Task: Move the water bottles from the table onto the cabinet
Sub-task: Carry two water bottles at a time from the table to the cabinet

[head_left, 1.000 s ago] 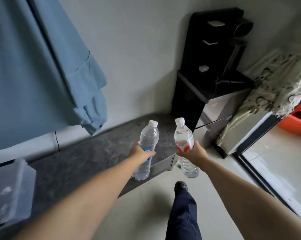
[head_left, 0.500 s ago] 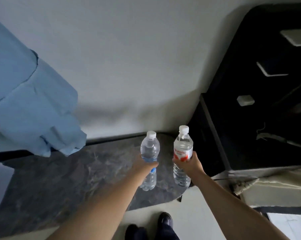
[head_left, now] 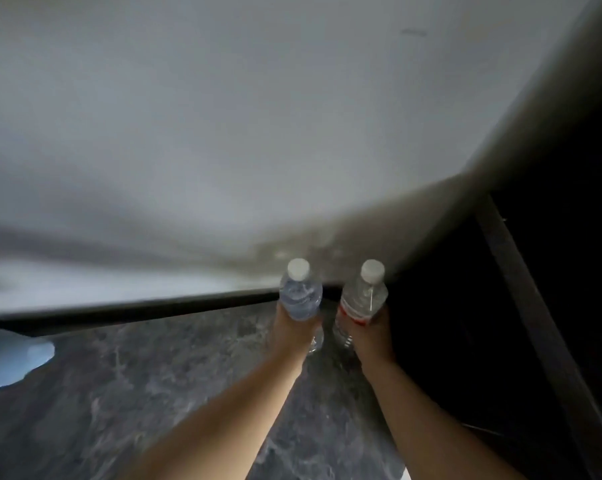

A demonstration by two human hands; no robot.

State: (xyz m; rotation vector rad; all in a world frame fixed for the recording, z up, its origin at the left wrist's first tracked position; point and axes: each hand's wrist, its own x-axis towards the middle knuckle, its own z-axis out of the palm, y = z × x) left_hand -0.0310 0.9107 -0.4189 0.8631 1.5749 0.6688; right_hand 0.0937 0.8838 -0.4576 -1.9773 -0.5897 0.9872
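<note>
Left grip [head_left: 294,336]: fingers wrapped round the lower body of the left water bottle [head_left: 300,299], clear plastic, white cap, held upright. Right grip [head_left: 374,332]: fingers wrapped round the right water bottle [head_left: 361,299] at and below its red-and-white label, also clear, white cap, upright. The two bottles stand side by side, close but not touching, caps at about the same height. Both bottle bases are over the far right corner of the dark marbled cabinet top [head_left: 154,393]; the frame is blurred and the hands cover the bases, so contact with the surface cannot be judged. Beyond the grips, a dark strip runs along the back edge of the cabinet top, with a pale wall [head_left: 258,133] above it. Just right of the right grip rises a tall black unit [head_left: 535,306], detail lost in shadow. Far left of the left grip, a patch of light blue fabric [head_left: 5,362] at the frame edge.
</note>
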